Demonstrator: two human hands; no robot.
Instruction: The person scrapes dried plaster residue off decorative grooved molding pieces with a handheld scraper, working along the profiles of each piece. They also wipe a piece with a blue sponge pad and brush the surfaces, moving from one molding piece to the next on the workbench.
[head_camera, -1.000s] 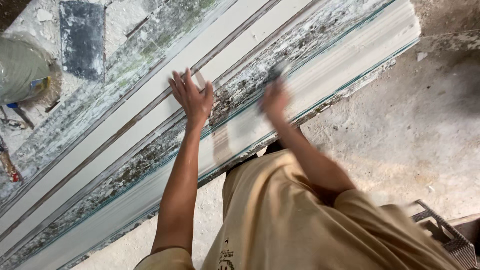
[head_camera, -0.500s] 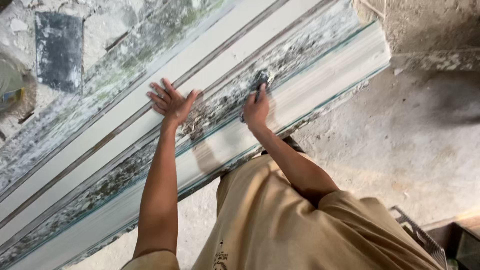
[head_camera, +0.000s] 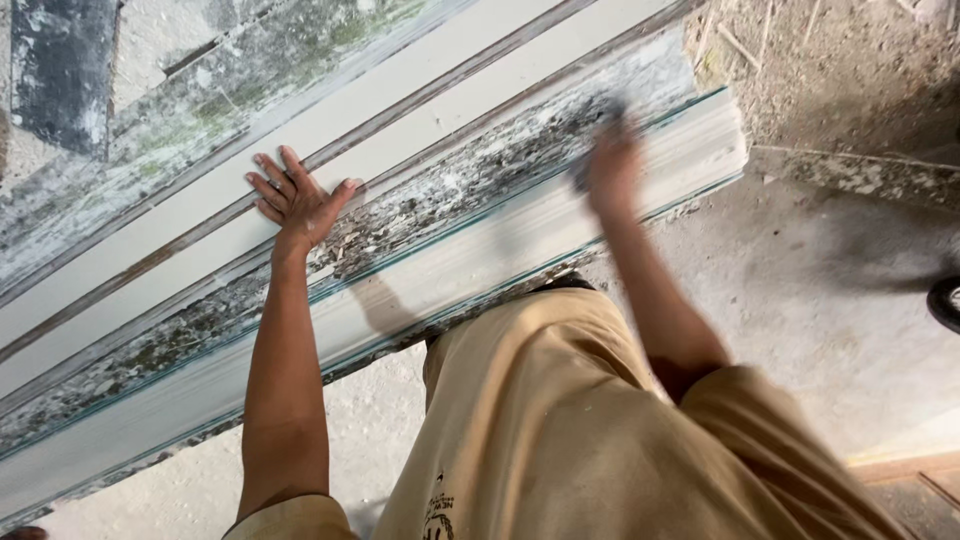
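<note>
The long moulded board (head_camera: 420, 215) lies diagonally across the view, from lower left to upper right, its far end (head_camera: 715, 140) resting over a dusty concrete floor (head_camera: 830, 290). The left hand (head_camera: 295, 200) is pressed flat on a pale smooth band of the board, fingers (head_camera: 268, 178) spread wide and holding nothing. The right hand (head_camera: 612, 170) is motion-blurred near the far end, closed over a small dark abrasive pad (head_camera: 592, 140); the exact grip cannot be made out. Progress, as judged: the pale upper bands (head_camera: 400, 130) and the front edge (head_camera: 480, 265) look clean and even. The middle strip (head_camera: 440, 205) remains mottled with dark flaking coating along most of its length, so the greater part of that strip appears outstanding.
</note>
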